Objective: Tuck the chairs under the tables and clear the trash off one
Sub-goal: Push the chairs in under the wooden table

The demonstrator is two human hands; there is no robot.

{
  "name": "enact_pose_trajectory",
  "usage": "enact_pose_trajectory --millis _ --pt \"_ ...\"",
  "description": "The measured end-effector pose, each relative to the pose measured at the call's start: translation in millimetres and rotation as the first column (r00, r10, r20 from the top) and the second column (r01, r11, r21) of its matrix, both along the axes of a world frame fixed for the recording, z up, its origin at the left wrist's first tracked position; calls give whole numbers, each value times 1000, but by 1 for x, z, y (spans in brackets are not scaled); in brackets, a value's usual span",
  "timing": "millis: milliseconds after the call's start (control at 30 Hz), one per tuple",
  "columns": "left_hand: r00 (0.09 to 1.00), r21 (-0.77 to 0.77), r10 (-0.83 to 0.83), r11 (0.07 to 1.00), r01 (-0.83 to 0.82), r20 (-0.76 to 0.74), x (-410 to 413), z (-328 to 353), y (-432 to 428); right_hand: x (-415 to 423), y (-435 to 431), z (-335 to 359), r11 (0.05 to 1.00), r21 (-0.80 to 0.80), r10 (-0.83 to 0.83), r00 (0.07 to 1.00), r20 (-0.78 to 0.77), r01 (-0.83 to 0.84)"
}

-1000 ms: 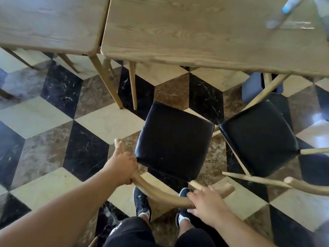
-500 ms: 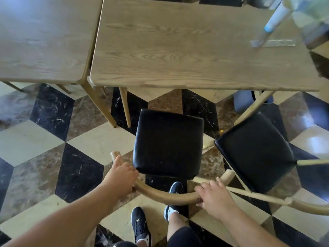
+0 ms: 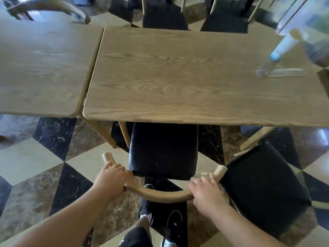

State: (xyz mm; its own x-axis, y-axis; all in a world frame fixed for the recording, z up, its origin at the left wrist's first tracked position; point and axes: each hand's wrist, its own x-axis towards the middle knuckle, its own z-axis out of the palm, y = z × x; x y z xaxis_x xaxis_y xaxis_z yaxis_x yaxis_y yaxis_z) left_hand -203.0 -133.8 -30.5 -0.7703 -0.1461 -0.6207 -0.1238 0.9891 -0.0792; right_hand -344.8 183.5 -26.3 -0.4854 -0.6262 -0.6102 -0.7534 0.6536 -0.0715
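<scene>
A chair with a black seat point(image 3: 162, 150) and a curved wooden backrest point(image 3: 156, 194) stands in front of me, the front of its seat under the edge of the wooden table point(image 3: 178, 77). My left hand point(image 3: 110, 179) grips the left end of the backrest and my right hand point(image 3: 206, 191) grips the right end. A second black-seated chair point(image 3: 263, 184) stands to the right, turned at an angle and out from the table. A clear plastic bottle with a blue band point(image 3: 277, 50) lies blurred at the table's far right.
A second wooden table point(image 3: 41, 68) butts against the left side. More black-seated chairs point(image 3: 163, 20) stand at the far side. The floor is checkered marble. My feet point(image 3: 160, 216) are just behind the chair.
The chair has slid forward, so its seat front is now under the table edge. I have stepped closer and my view has risen over the tabletop. Both hands keep their grip.
</scene>
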Motion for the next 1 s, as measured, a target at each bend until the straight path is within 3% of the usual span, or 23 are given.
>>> enact_pose_trajectory --millis 500,667,833,1000 --pt "998 -13 -43 999 44 43 -78 3 -58 -87 -66 2 998 27 -46 995 -83 49" --pt "994 -21 4 1000 -2 109 -83 10 -49 -82 -56 3 989 -72 -132 989 -61 128" --pt "986 76 -44 997 32 162 -126 29 16 -81 -1 29 836 -354 -416 905 88 419" --pt "993 215 -114 970 117 -31 -180 55 158 -80 135 43 774 -393 -549 835 -25 497"
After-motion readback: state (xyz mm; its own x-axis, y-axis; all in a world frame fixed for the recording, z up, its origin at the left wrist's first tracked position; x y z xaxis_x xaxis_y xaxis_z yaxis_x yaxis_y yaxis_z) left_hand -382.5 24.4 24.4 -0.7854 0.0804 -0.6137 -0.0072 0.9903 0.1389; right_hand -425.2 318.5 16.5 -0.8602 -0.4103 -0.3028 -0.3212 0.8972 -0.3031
